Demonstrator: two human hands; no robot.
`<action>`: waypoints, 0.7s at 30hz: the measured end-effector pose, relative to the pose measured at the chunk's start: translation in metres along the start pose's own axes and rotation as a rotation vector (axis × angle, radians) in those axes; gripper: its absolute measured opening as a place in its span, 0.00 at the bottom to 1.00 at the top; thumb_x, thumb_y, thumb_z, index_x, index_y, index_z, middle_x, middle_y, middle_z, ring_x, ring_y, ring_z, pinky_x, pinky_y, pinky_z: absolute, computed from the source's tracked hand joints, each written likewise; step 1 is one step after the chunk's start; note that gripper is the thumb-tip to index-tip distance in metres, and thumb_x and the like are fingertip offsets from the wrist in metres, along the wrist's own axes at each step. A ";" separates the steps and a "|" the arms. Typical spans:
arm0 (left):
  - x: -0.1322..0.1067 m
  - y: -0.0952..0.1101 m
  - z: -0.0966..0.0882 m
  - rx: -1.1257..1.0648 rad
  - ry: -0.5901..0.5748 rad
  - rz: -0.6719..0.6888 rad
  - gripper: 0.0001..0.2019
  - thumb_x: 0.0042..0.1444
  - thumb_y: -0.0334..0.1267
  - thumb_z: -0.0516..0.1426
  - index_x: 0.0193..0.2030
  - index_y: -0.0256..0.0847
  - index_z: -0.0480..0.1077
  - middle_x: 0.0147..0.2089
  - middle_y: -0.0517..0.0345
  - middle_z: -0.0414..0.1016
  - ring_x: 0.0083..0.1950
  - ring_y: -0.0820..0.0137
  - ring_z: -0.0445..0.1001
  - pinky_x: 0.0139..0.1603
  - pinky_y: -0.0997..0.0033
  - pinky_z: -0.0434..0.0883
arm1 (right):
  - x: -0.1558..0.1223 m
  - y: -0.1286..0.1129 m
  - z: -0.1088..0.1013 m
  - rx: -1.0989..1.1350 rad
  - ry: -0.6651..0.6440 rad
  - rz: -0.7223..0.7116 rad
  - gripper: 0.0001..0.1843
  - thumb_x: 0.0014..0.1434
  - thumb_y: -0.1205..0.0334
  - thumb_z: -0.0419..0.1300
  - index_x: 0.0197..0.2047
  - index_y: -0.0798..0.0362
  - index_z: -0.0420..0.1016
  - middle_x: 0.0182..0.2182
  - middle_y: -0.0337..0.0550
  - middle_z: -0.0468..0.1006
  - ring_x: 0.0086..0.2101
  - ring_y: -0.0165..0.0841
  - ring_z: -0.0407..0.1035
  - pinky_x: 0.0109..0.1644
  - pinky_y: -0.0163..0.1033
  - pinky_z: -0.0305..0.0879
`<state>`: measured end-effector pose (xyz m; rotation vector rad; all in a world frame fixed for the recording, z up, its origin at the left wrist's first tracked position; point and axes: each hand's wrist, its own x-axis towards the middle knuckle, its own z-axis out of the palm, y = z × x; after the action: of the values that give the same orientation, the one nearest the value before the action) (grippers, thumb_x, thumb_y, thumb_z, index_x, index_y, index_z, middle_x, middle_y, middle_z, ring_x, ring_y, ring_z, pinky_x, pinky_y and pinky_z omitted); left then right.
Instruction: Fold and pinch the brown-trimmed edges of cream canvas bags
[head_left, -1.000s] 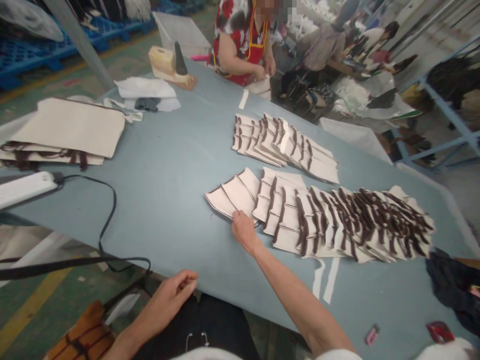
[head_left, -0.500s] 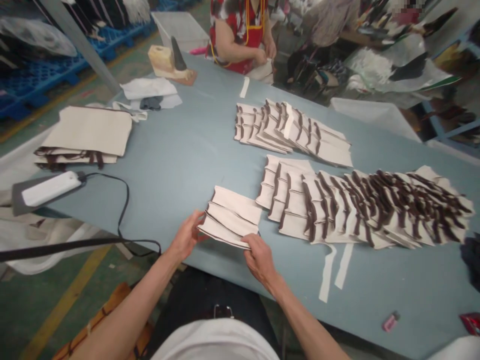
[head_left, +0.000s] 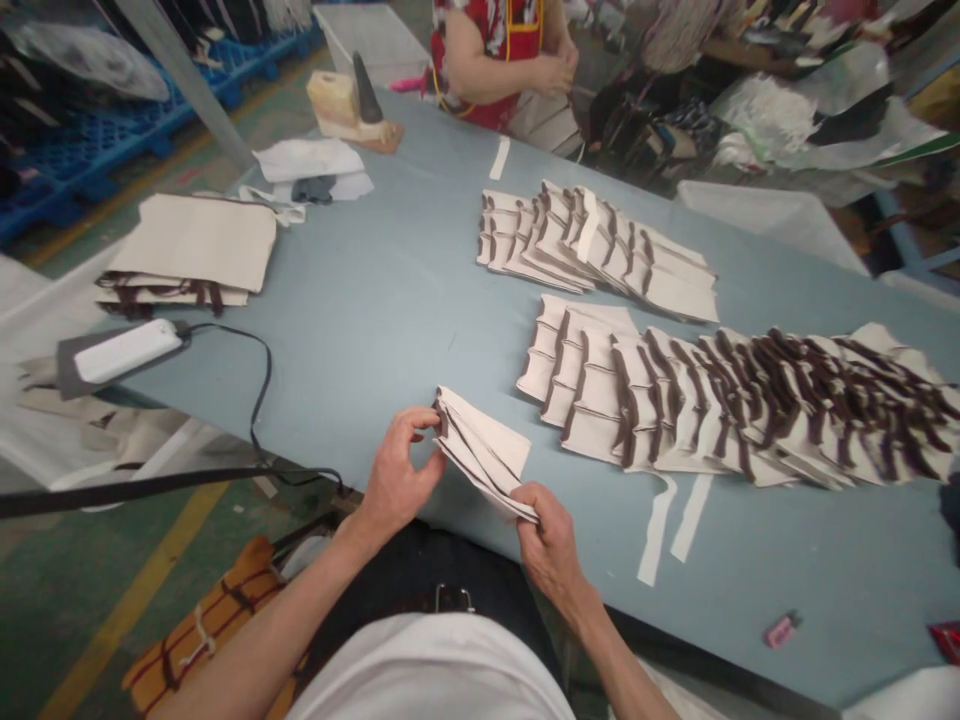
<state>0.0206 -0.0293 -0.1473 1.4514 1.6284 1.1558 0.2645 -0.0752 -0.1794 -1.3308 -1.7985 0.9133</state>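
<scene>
A small stack of cream fabric pieces with dark brown edging is lifted and tilted just above the near edge of the blue-grey table. My left hand pinches its left corner with thumb and fingers. My right hand grips its lower right end. To the right, a long fanned row of the same pieces lies flat on the table. A second fanned row lies behind it.
A white device with a black cable lies at the left edge beside a stack of cream bags. Another person in a red top stands at the far end. White strips and a pink item lie at the right.
My right hand pulled a few pieces off the left end of the near row toward me. My left hand came up from my lap and took hold; the stack now lifts off the table.
</scene>
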 end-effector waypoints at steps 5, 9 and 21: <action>-0.007 0.033 -0.009 0.049 -0.042 0.213 0.04 0.63 0.32 0.59 0.43 0.41 0.74 0.45 0.52 0.82 0.49 0.62 0.78 0.55 0.60 0.73 | -0.008 -0.023 -0.012 0.032 0.017 0.022 0.13 0.59 0.77 0.48 0.35 0.49 0.67 0.29 0.36 0.71 0.30 0.31 0.66 0.36 0.35 0.62; -0.010 0.068 -0.025 0.054 -0.103 0.280 0.02 0.63 0.33 0.59 0.40 0.40 0.74 0.42 0.53 0.81 0.49 0.62 0.76 0.55 0.62 0.72 | -0.011 -0.036 -0.027 0.022 -0.005 0.037 0.14 0.59 0.77 0.48 0.35 0.49 0.67 0.30 0.36 0.72 0.30 0.31 0.66 0.36 0.35 0.62; -0.011 0.128 -0.038 0.025 -0.432 -0.023 0.07 0.61 0.35 0.56 0.35 0.41 0.76 0.31 0.63 0.79 0.34 0.70 0.75 0.39 0.74 0.70 | 0.021 -0.121 -0.067 0.205 -0.172 0.162 0.07 0.58 0.63 0.61 0.42 0.50 0.72 0.36 0.39 0.77 0.37 0.34 0.70 0.45 0.39 0.67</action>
<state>0.0397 -0.0481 -0.0157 1.5647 1.3554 0.7433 0.2607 -0.0732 -0.0398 -1.3134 -1.6871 1.2985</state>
